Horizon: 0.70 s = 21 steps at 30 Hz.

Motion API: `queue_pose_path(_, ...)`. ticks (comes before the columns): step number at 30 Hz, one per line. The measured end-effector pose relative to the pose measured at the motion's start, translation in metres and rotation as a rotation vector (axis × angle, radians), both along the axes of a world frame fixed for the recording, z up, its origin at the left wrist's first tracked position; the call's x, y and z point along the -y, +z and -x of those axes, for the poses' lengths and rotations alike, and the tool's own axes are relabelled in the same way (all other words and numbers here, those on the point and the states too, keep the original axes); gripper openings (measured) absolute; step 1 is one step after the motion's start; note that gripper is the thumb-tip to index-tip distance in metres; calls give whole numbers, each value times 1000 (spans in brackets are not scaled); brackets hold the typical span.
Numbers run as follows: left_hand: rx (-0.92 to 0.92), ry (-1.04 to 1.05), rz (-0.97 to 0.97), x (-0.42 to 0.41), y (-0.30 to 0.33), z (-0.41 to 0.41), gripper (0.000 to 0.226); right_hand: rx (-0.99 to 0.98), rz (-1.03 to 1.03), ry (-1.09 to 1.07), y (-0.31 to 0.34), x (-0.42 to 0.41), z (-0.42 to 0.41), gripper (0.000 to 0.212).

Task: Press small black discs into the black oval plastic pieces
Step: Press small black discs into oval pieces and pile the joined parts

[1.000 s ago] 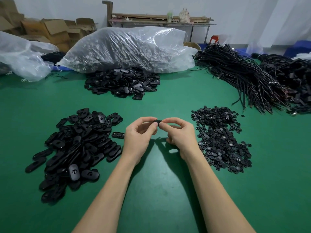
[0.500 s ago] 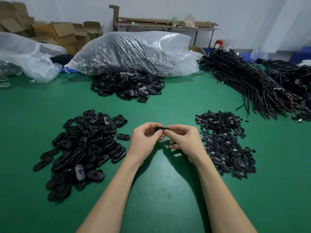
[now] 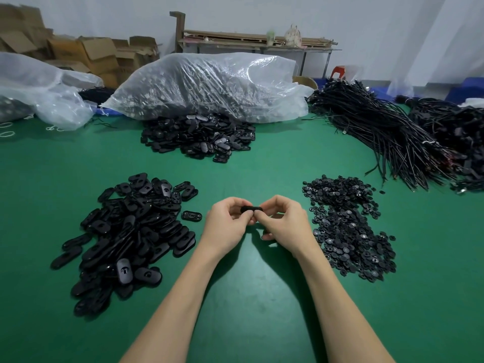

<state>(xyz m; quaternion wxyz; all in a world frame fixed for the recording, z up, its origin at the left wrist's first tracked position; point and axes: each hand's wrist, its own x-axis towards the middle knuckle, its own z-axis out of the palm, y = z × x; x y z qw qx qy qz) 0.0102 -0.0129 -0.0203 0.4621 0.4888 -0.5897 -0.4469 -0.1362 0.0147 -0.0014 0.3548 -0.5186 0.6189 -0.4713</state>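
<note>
Both sets of fingers (image 3: 258,215) are curled around one black oval piece (image 3: 251,208), left hand (image 3: 227,224) pinching its left end and right hand (image 3: 285,223) pinching the right end, held just above the green counter (image 3: 251,297). The oval's long axis runs left-right, pretty much level. Only its top edge shows — smooth, dark, rounded ends — the rest is buried behind the fingertips, so I can't tell if a disc is seated in it.

Right beside the left hand a single loose oval (image 3: 192,215) lies flat on the counter, slotted face up. Further left is the big heap of ovals (image 3: 125,239), shiny black, pointing every which way. On the right, near the right hand, is the pile of small black discs (image 3: 348,229), some with pale centres.

Farther back there's a second heap of ovals (image 3: 201,138) spilling out from under a clear plastic bag (image 3: 209,85), another bag (image 3: 44,93) at far left, bundles of black cables (image 3: 379,132) on the right, and cardboard boxes (image 3: 86,53) by the wall. Nothing sits between the hands and either pile.
</note>
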Motion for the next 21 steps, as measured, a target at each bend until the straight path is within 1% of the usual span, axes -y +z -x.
queue_pose_path(5, 69, 13, 45, -3, 2, 2, 15, 30, 4, 0, -2, 0, 0, 14)
queue_pose_path(9, 108, 30, 69, -4, 1, 4, 12, 16, 20, -12, -5, -1, -2, 13)
queue_pose_path(11, 68, 22, 65, -5, 2, 3, 13, 40, 28, -27, -5, 0, -2, 11)
queue_pose_path(14, -35, -43, 46, -7, 6, -1, 20, 216, 42, -19, -3, 0, 1, 13)
queue_pose_path(16, 32, -78, 120, -6, 11, -2, 20, 335, 46, -33, -1, 1, 4, 15)
queue_pose_path(17, 87, -78, 161, -5, 13, -2, 18, 356, 41, -31, -1, 1, 5, 15)
queue_pose_path(21, 226, -40, 208, 9, 23, -5, 12, 350, 28, -37, -2, 4, 3, 14)
